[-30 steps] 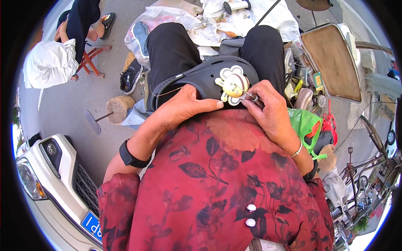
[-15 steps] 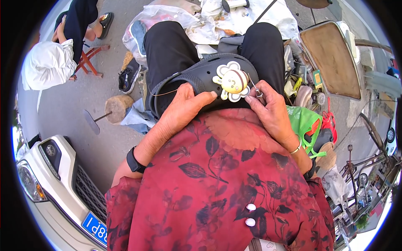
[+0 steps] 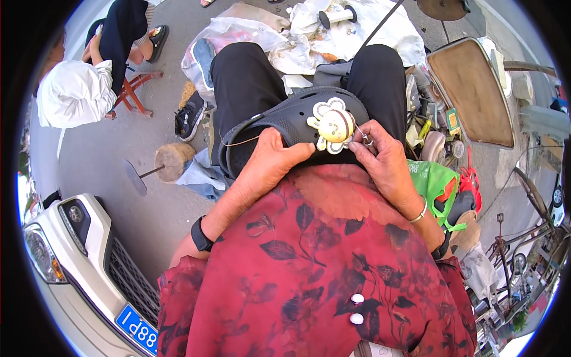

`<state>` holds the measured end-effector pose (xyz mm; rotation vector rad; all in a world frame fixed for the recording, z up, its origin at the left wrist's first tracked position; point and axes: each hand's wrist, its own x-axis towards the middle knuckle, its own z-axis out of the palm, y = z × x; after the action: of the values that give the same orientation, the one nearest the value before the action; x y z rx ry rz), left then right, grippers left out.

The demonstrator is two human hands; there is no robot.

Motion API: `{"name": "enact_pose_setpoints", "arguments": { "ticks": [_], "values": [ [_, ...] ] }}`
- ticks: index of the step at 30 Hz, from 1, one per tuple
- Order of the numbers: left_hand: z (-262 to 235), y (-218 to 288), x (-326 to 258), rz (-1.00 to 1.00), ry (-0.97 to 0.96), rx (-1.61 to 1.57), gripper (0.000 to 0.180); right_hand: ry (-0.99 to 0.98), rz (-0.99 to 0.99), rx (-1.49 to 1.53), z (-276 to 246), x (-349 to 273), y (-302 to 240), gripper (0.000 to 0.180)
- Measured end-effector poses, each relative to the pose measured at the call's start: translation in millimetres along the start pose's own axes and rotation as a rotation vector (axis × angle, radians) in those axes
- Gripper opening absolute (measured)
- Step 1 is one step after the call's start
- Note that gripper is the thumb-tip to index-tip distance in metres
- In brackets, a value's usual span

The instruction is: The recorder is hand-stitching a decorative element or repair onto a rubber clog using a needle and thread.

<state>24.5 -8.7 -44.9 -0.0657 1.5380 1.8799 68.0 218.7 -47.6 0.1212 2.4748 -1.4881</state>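
Observation:
A dark grey clog (image 3: 285, 114) lies across my lap, its toe to the right. On its upper sits a yellow and white cartoon charm (image 3: 333, 126) with petal-like lobes. My left hand (image 3: 270, 159) grips the clog's opening edge, fingers hidden inside and thumb along the outside, its tip near the charm. A tan thread (image 3: 241, 143) runs from the shoe's heel end to that hand. My right hand (image 3: 383, 157) pinches a small metal awl (image 3: 366, 140), whose thin needle meets the charm's right edge. Whether the point has gone through cannot be seen.
A white plastic sheet (image 3: 380, 44) with a spool (image 3: 338, 16) spreads beyond my knees. To the right are tools, a brown-topped tray (image 3: 471, 92) and a green bag (image 3: 431, 178). Leftward are a wooden stump (image 3: 172, 162), a black shoe (image 3: 189, 116), a seated person (image 3: 77, 92) and a car (image 3: 77, 238).
The awl's needle has gone from standing up beside the charm to lying lower against its edge, with less showing. My right hand has turned slightly; my left keeps its grip. The whole view has shifted a little.

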Motion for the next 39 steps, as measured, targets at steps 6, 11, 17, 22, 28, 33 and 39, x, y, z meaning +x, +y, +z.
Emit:
{"name": "enact_pose_setpoints", "arguments": {
  "ticks": [6, 11, 17, 22, 28, 33, 39],
  "values": [
    [8, 2, -4, -0.006, 0.09, 0.068, 0.04, -0.026, -0.035, -0.028, 4, 8, 2, 0.03],
    [2, -7, 0, 0.002, 0.129, 0.118, 0.037, -0.026, -0.048, -0.14, 10, 15, 2, 0.036],
    [9, -8, 3, 0.007, 0.154, 0.068, 0.033, -0.01, -0.048, -0.129, 12, 17, 3, 0.036],
    [7, -15, 4, 0.039, 0.13, 0.01, 0.029, -0.007, -0.05, -0.054, 10, 15, 12, 0.031],
    [10, -17, 6, 0.055, 0.138, 0.0, 0.03, -0.002, -0.016, -0.056, 4, 14, 10, 0.024],
    [11, -16, 6, 0.088, 0.13, -0.023, 0.032, -0.024, 0.004, -0.085, 0, 16, 4, 0.022],
    [13, -17, 8, 0.087, 0.161, -0.02, 0.033, 0.006, -0.025, -0.088, 4, 16, 9, 0.021]
  ]
}}
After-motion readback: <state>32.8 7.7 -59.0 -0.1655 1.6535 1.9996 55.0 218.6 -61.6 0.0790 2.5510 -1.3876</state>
